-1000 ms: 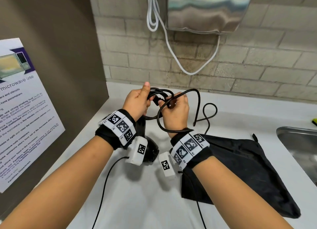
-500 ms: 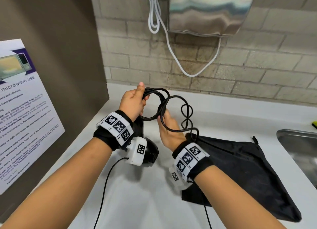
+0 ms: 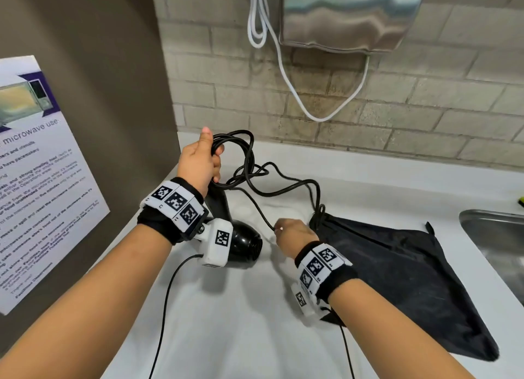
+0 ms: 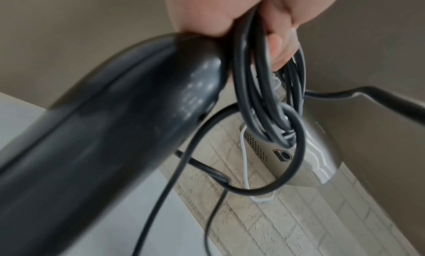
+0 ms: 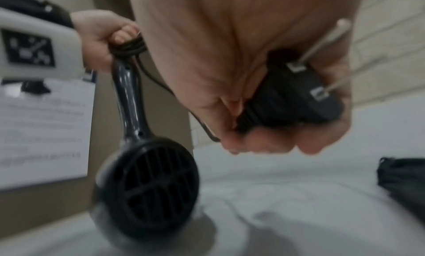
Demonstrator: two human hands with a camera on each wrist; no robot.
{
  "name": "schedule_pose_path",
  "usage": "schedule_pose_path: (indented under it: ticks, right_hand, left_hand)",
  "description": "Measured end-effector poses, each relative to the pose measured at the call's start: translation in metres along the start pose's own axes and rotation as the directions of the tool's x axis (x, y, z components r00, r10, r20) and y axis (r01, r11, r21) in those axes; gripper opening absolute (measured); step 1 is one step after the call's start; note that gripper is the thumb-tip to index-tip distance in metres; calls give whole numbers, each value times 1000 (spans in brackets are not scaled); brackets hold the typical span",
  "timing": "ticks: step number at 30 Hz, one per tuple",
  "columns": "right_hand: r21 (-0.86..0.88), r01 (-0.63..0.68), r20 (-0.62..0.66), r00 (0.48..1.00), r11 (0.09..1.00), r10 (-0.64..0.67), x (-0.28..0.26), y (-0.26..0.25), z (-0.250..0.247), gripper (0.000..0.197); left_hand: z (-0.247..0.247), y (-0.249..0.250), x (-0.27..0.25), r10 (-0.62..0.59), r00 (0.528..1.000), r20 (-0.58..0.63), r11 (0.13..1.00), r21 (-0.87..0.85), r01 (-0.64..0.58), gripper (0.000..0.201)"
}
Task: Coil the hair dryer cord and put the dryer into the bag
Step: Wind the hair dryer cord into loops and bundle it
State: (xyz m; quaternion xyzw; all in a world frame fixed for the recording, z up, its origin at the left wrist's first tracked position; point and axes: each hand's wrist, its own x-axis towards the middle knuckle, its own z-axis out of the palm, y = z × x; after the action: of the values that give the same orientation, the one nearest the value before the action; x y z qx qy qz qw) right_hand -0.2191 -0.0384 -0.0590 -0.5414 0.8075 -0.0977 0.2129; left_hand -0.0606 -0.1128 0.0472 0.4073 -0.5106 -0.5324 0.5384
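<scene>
Several loops of the black cord (image 3: 243,157) already hang from the left hand (image 3: 198,163), just left of centre in the head view; that grip is clenched round both the gathered loops and the handle of the hair dryer (image 3: 241,245), whose round body hangs below the wrist, close above the white worktop (image 3: 226,322). The left wrist view confirms it: fingers (image 4: 276,47) curl over the bundled strands, with the dryer handle pressed against them. Lower centre, the right hand (image 3: 292,234) is clenched too, wrapped round the plug (image 5: 292,96); its two metal prongs stick out past the fingers in the right wrist view. Between the two hands a slack length of cord sags in a loose curve towards the black drawstring bag (image 3: 397,279), which lies flat on the worktop at the right of the frame, near the edge of a steel sink (image 3: 493,236).

Coiling seems to be in its last stretch, with only that slack tail and the plug left to gather. Next, the right hand would likely carry the plug up to the left and lay the remaining length in as a final loop. After that the bag's mouth, at its upper left corner, needs opening, which calls for one free hand.
</scene>
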Motion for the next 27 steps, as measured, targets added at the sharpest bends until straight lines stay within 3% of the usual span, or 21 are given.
schedule_pose_path:
  ticks: [3,6,8,11,13,15,18,24,27]
  right_hand:
    - [314,94,-36,996,945,-87,0,-18,-3,46]
    - [637,256,-144,966,727,-214,-1,-44,-9,45]
    - [740,301,-168,948,602,-269,-6,-61,-16,35]
    - [894,258,-172,953,367,-251,-9,-73,-22,19]
    - [945,220,-151,950,243,-274,-11,-76,-26,25]
    - [954,225,-151,930,196,-334,-12,-78,-29,31]
    - [923,332,-237,889,195,-392,-13,-79,-29,38]
    - [725,581,-377,784,370,-492,-3,-60,-30,27]
    - [571,628,-419,777,529,-470,12,-53,-35,15]
  left_hand:
    - [0,1,-2,-7,1000,19,1000,-5,7,52]
    - [0,1,-7,-2,999,41,1000,15,1,51]
    - [0,1,-10,8,998,61,1000,15,-9,50]
    - [1,1,-13,23,996,87,1000,9,-24,49]
    - [2,0,-15,48,994,95,998,27,-50,50]
    - [4,0,-14,69,992,104,997,33,-73,50]
    - [8,3,-8,54,993,106,999,0,-54,50]
    - [17,4,0,35,985,169,999,22,-40,48]
    - [22,5,2,36,985,170,999,23,-40,48]
